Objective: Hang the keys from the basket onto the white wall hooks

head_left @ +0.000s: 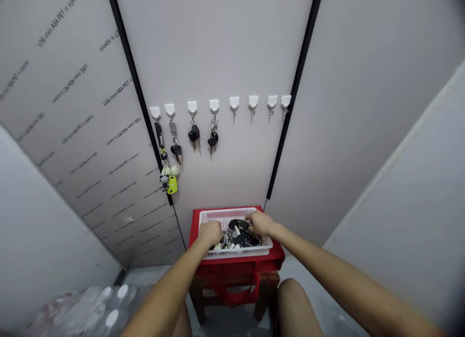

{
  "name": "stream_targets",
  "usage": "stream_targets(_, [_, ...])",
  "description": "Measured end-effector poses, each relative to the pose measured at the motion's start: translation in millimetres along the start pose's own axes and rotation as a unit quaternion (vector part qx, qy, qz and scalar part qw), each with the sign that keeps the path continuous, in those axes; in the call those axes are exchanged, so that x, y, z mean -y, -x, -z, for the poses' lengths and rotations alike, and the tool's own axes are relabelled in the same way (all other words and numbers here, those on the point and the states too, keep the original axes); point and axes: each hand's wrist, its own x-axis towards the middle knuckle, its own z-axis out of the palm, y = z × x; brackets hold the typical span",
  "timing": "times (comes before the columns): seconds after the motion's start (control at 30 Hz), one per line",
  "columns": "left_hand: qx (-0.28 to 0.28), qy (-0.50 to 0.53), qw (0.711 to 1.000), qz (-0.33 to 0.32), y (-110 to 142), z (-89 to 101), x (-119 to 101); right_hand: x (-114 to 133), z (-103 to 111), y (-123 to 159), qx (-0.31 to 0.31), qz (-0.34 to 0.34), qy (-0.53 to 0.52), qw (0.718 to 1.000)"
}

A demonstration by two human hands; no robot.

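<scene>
A white plastic basket (235, 253) holds a jumble of keys and key fobs (247, 238), several of them black. My left hand (212, 231) is curled down inside the basket's left side; its fingertips are hidden, and I cannot make out what is in them. Over the right side, my right hand (260, 223) reaches in with thumb and finger apart, beside a black bundle (238, 224) among the keys.
Under the basket is a red bag (278, 259) on a wooden stool (199, 298). White hooks (234, 102) line the wall ahead. Keys hang on the left ones, including a lanyard with a yellow-green fob (172, 185). Bottles in plastic wrap (112, 318) stand at lower left.
</scene>
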Motion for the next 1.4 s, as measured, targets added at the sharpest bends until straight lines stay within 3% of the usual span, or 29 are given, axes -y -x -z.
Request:
stream_targets(0.07, [-0.021, 0.014, 1.000, 0.018, -2.2, 7.2, 5.7, 1.1, -2.1, 2.7, 0.031, 0.006, -0.002, 1.000])
stream_targets(0.13, [-0.032, 0.051, 0.998, 0.023, -5.5, 12.1, 8.7, 6.2, -3.0, 3.0, 0.020, 0.004, -0.005, 1.000])
stream_targets(0.23, [-0.042, 0.138, 0.989, -0.024, -11.1, 17.9, 8.6, 15.2, 0.8, -1.9, -0.059, -0.003, -0.048, 0.997])
stream_targets(0.3, [-0.042, 0.203, 0.976, -0.068, -13.9, 23.8, 7.8, 19.1, 6.0, -7.0, -0.109, 0.033, -0.124, 0.986])
stream_targets(0.37, [-0.035, 0.261, 0.960, -0.095, -15.2, 32.6, 7.3, 21.9, 11.3, -11.1, -0.119, 0.096, -0.219, 0.964])
stream_targets(0.43, [-0.024, 0.310, 0.944, -0.111, -15.3, 43.5, 7.3, 25.1, 15.8, -13.1, -0.087, 0.134, -0.299, 0.941])
stream_targets(0.53, [-0.024, 0.368, 0.920, -0.129, -14.6, 60.3, 7.5, 31.9, 22.4, -12.4, -0.041, 0.135, -0.398, 0.906])
stream_targets(0.73, [-0.027, 0.454, 0.880, -0.137, -11.5, 85.3, 5.7, 46.3, 38.3, -14.0, -0.066, 0.157, -0.537, 0.826])
stream_targets(0.9, [-0.039, 0.471, 0.873, -0.120, -6.6, 98.6, 4.4, 50.5, 51.8, -20.6, -0.128, 0.133, -0.515, 0.837])
stream_targets(1.07, [-0.089, 0.489, 0.861, -0.110, -1.9, 112.7, 4.9, 49.1, 86.8, -19.8, -0.193, 0.140, -0.482, 0.843])
stream_targets(1.23, [-0.112, 0.558, 0.813, -0.124, 0.9, 133.7, -6.3, 51.9, 135.6, -22.0, -0.248, 0.175, -0.442, 0.844])
stream_targets(1.33, [-0.181, 0.548, 0.797, -0.180, -3.2, 155.3, -19.2, 56.8, 168.4, -28.8, -0.297, 0.160, -0.461, 0.821])
stream_targets(1.4, [-0.255, 0.517, 0.791, -0.204, -8.4, 172.0, -27.3, 61.4, 191.4, -34.3, -0.329, 0.138, -0.503, 0.787])
